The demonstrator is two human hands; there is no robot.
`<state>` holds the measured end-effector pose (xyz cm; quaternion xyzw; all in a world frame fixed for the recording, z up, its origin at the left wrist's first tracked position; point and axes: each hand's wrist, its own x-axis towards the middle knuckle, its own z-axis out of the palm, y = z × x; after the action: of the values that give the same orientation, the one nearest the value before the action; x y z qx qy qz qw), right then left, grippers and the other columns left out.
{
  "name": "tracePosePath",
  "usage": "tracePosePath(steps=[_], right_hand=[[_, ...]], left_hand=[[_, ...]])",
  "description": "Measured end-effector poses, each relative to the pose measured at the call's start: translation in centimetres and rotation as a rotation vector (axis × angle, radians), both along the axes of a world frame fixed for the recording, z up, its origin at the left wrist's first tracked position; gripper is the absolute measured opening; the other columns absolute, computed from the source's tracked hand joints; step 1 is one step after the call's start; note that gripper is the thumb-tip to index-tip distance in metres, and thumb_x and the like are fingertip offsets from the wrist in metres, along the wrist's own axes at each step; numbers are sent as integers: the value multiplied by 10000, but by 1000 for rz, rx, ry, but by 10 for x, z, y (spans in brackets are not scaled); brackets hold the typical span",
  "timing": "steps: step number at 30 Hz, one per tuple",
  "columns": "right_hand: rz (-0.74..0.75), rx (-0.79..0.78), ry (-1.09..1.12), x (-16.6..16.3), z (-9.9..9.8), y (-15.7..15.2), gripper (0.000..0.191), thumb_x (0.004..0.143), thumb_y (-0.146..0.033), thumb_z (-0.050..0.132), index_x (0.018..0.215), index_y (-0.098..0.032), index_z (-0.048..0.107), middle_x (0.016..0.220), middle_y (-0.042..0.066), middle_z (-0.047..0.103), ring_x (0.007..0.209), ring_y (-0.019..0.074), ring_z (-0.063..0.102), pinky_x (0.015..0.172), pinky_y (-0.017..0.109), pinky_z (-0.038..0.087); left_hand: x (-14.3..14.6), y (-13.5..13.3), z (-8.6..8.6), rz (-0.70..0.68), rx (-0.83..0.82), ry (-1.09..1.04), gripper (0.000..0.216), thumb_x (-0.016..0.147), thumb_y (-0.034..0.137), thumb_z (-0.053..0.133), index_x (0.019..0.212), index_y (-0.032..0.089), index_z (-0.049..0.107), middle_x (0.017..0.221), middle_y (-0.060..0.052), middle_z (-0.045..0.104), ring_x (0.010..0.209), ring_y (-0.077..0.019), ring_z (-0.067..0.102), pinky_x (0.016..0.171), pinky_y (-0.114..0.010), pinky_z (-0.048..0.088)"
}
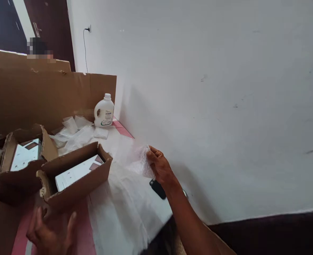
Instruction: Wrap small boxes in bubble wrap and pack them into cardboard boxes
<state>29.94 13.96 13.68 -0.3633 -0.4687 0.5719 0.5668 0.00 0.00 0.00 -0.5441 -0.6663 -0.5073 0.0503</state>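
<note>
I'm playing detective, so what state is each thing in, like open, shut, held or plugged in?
Right hand: closed on bubble wrap
Bubble wrap: held, bunched
Left hand: open
Near carton: open-topped, white box inside
Far carton: open-topped, another white box inside
Loose wrap: heaped
Bottle: upright, capped
Plug: plugged in

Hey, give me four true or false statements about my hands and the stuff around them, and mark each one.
1. The right hand holds clear bubble wrap. True.
2. The left hand is gripping the white bottle. False: its fingers are spread with nothing visible in them, and the bottle stands well away from it.
3. Two open cardboard boxes each have something white inside. True.
4. The white bottle lies on its side. False: it stands upright, cap on top.
</note>
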Motion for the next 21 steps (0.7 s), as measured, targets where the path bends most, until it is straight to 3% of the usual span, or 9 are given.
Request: tracePosePath(steps=[3, 7, 11, 13, 16, 18, 21], right_hand=[[136, -91, 107, -10, -14, -51, 433, 641, -536, 899, 749, -197, 653, 684, -19, 584, 597, 114, 497, 572, 225, 429], [304, -179, 167, -37, -28, -99, 424, 685, -521, 875, 730, -183, 622, 657, -43, 538, 531, 77, 425, 508, 197, 350], [445, -79, 12, -57, -17, -127, 388, 687, -437, 878, 670, -177, 591, 670, -46, 515, 583, 86, 411, 540, 203, 331], [461, 16, -114, -60, -8, -134, 375, 693, -390, 875, 629, -180, 571, 660, -47, 496, 624, 100, 415, 576, 213, 341], [470, 83, -239, -61, -2, -137, 385, 692, -402, 871, 616, -190, 560, 653, -50, 476, 639, 111, 411, 585, 225, 342], [466, 80, -252, -61, -5, -136, 409, 693, -452, 863, 629, -192, 554, 654, -52, 461, 624, 108, 399, 570, 227, 327], [451, 6, -181, -63, -19, -132, 468, 775, -562, 775, 654, -194, 511, 635, -60, 396, 561, 89, 328, 515, 226, 261]], left_hand=[[24, -23, 23, -6, 82, 96, 1012, 780, 454, 780, 1578, 176, 223, 1516, -224, 396, 1446, -409, 335, 1143, -669, 317], [46, -48, 62, -233, 231, 338, 988, 753, 404, 826, 1561, 216, 289, 1476, -184, 448, 1369, -331, 445, 1131, -497, 385], [44, -63, 91, -470, 108, 318, 894, 897, 693, 479, 1561, 131, 272, 1481, -229, 446, 1374, -349, 433, 1115, -507, 378], [38, -67, 98, -487, 73, 300, 713, 956, 597, 461, 1509, 156, 369, 1418, -194, 529, 1344, -323, 469, 1095, -494, 387], [31, -68, 99, -444, 148, 328, 298, 924, 226, 637, 1221, 240, 606, 1080, -59, 695, 1121, -235, 598, 1022, -428, 421], [28, -66, 98, -441, 192, 311, 199, 882, 106, 659, 1034, 233, 641, 903, -12, 691, 966, -193, 618, 966, -395, 444], [22, -68, 95, -468, 212, 326, 188, 862, 48, 657, 947, 213, 632, 839, 0, 676, 898, -169, 619, 940, -373, 463]])
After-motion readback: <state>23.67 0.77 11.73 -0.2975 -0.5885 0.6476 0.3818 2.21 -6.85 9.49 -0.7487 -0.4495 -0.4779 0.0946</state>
